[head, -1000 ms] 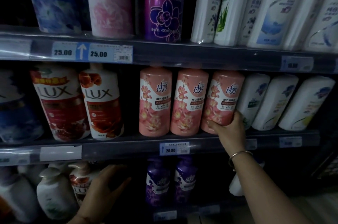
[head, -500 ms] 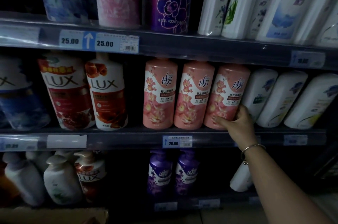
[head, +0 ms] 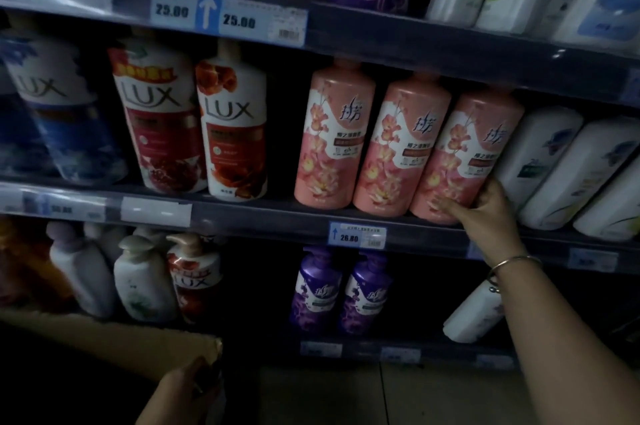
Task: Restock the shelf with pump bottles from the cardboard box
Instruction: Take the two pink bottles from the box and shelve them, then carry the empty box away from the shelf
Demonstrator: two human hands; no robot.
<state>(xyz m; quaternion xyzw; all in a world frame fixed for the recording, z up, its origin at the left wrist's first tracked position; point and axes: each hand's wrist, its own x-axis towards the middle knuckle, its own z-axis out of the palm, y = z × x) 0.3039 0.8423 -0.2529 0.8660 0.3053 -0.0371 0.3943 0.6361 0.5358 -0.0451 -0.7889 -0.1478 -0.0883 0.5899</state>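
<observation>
Right hand (head: 485, 208) at the front edge of the middle shelf (head: 277, 216), thumb and fingers (head: 446, 207) wrapped round the base of the rightmost pink bottle (head: 464, 157). Bottle upright on the shelf, slightly tilted, touching a second pink bottle (head: 398, 147) on its left; third pink bottle (head: 332, 137) just beside that. Tops of all three hidden behind the shelf rail above. Thin bangle (head: 512, 263) on the right wrist.

Left hand (head: 187, 393) at the bottom edge of view, fingers curled at the torn corner of the cardboard box (head: 114, 345). Cannot tell whether gripping the flap or merely resting there; lighting too dark. Box contents not visible.

White bottles (head: 540, 161) leaning at the right end of the middle shelf, just beside the held bottle. Two LUX bottles (head: 194, 126) toward the left end, well apart from the pink group. Price tag (head: 356, 235) reading 26.80 on the front rail below the pink bottles. Two purple pump bottles (head: 343, 289) on the lower shelf beneath the tag.
</observation>
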